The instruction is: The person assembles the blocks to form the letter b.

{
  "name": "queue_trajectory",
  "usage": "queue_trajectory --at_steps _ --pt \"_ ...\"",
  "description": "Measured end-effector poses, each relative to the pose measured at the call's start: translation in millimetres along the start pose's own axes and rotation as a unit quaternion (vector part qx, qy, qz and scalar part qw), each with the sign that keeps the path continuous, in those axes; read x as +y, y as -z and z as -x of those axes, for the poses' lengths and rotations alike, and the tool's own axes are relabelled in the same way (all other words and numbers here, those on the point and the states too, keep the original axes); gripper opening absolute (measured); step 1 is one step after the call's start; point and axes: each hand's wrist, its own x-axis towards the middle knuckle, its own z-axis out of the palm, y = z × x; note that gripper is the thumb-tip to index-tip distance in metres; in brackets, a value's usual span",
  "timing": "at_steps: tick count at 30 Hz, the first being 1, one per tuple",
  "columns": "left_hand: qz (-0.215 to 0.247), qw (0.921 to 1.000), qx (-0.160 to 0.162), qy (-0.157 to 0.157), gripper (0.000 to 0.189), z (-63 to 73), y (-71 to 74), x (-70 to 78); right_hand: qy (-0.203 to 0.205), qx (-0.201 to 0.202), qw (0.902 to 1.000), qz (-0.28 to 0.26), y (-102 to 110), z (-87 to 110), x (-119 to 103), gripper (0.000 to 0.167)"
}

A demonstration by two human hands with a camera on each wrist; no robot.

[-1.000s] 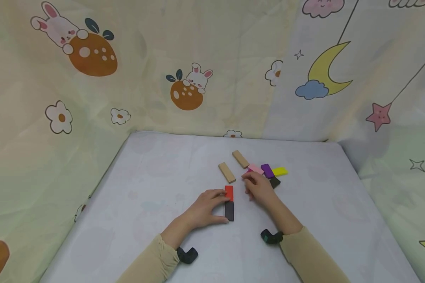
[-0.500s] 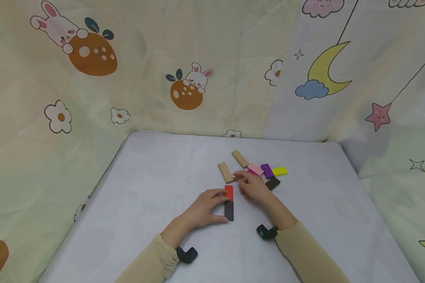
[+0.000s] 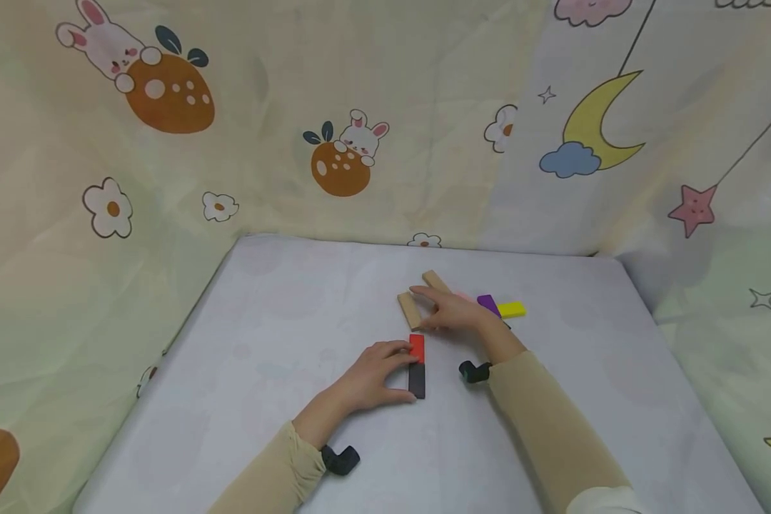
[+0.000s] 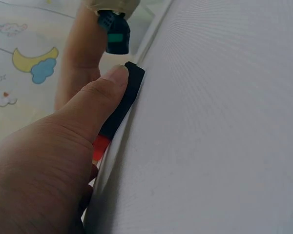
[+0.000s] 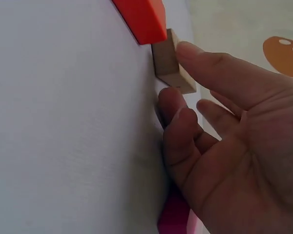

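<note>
In the head view my left hand (image 3: 374, 375) holds a red block (image 3: 417, 348) and a dark block (image 3: 416, 381) lying end to end. Its fingers rest on the red one; the thumb is against the near end of the dark block, as the left wrist view shows too. Just beyond them lies a plain wooden block (image 3: 408, 311). My right hand (image 3: 457, 312) reaches over its right side, index finger extended towards the far end. In the right wrist view the thumb meets or nearly meets this wooden block (image 5: 171, 63); the lower fingers are bent with nothing seen in them.
Beyond the right hand lie another wooden block (image 3: 434, 279), a purple block (image 3: 489, 305) and a yellow block (image 3: 512, 310). A magenta block (image 5: 175, 214) shows below that hand in its wrist view. The white tabletop (image 3: 283, 321) meets patterned cloth walls at back and sides.
My right hand has moved left and away from me, from the coloured blocks to the nearer wooden block, and its fingers have spread. The left hand stays on the red and dark blocks.
</note>
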Motion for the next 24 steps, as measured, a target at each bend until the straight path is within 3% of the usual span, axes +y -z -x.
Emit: queue_trajectory --at_steps 4,8,24 --pt "0.001 1.0000 0.004 -0.005 0.071 -0.1 0.5 0.4 0.004 -0.024 0.9995 0.022 5.5 -4.5 -4.3 0.084" --pt "0.001 0.9999 0.008 -0.007 0.070 -0.4 0.0 0.4 0.022 -0.022 0.9987 0.041 5.8 -6.9 -6.8 0.081" --pt "-0.007 0.9999 0.011 -0.009 0.070 0.0 0.8 1.9 0.047 0.053 0.9953 0.066 -4.3 -0.8 -2.7 0.079"
